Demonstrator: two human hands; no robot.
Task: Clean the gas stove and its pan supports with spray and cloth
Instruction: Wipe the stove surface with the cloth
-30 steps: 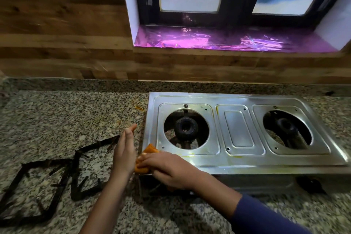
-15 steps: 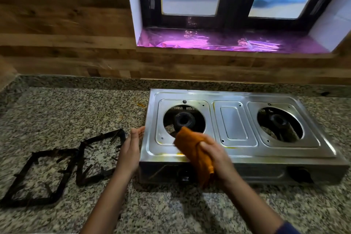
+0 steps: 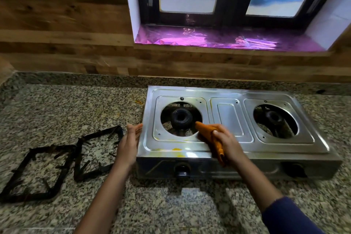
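A steel two-burner gas stove [image 3: 230, 119] stands on the granite counter, its pan supports taken off. Yellow smears [image 3: 176, 149] mark its front left edge. My right hand [image 3: 227, 141] grips an orange cloth [image 3: 209, 135] on the stove top, just right of the left burner [image 3: 181, 118]. My left hand [image 3: 130, 141] lies flat with straight fingers against the stove's left side. Two black pan supports [image 3: 98, 153] [image 3: 36, 173] lie on the counter to the left. No spray bottle is in view.
The granite counter [image 3: 76, 106] runs to a wooden wall behind. A window sill lined with purple foil [image 3: 218, 39] sits above the stove. Two black knobs [image 3: 182, 170] [image 3: 295, 172] are on the stove front. Small orange crumbs [image 3: 139, 102] lie left of the stove.
My right hand has carried the cloth from the stove's front left corner up and right onto the top beside the left burner. My left hand has stayed at the stove's left side.
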